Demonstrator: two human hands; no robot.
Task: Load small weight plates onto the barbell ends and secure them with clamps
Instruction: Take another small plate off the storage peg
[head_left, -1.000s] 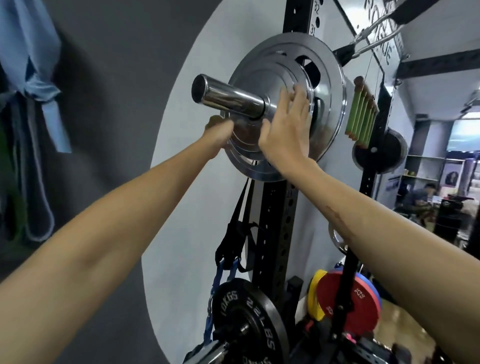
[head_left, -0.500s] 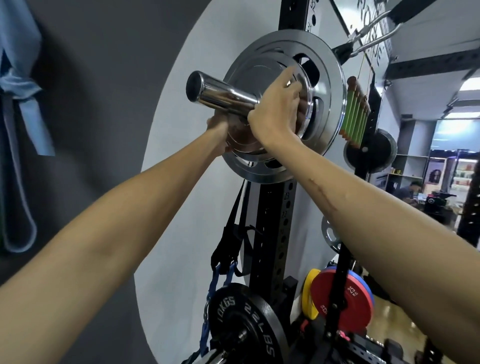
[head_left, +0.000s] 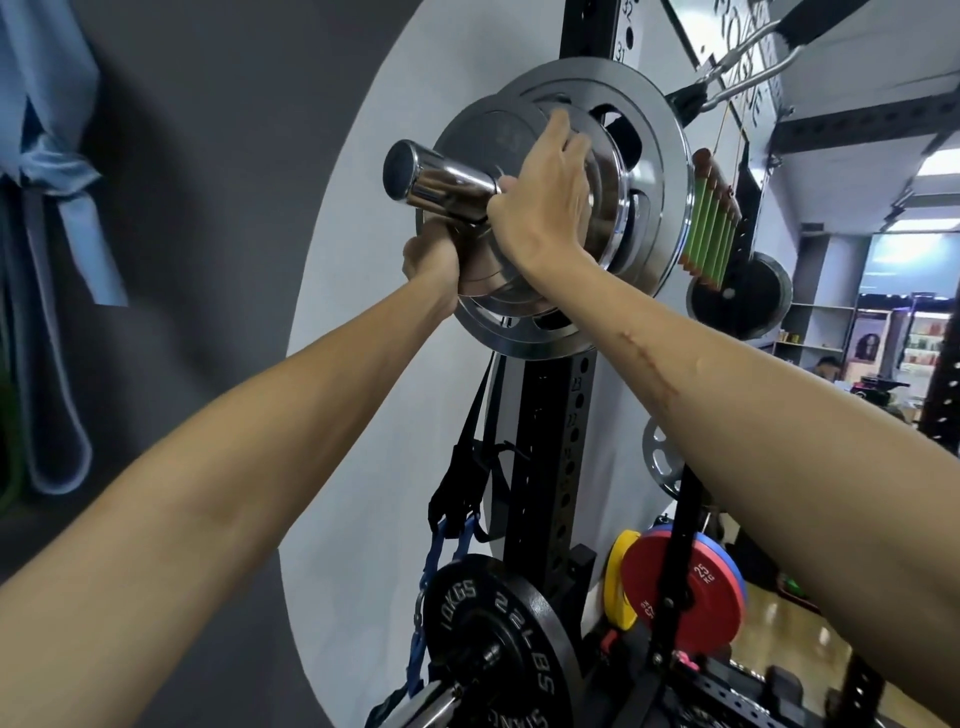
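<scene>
Small weight plate (head_left: 480, 135) on the chrome barbell sleeve (head_left: 441, 179), just in front of the large silver plate (head_left: 660, 171), at rack height. Right hand (head_left: 545, 202) spread over the small plate's face, fingers on its upper rim. Left hand (head_left: 434, 260) clenched on its lower edge. Black rack upright (head_left: 550, 467) behind. Below: black 10KGS plate (head_left: 498, 644), red 25 KG plate (head_left: 680, 592).
</scene>
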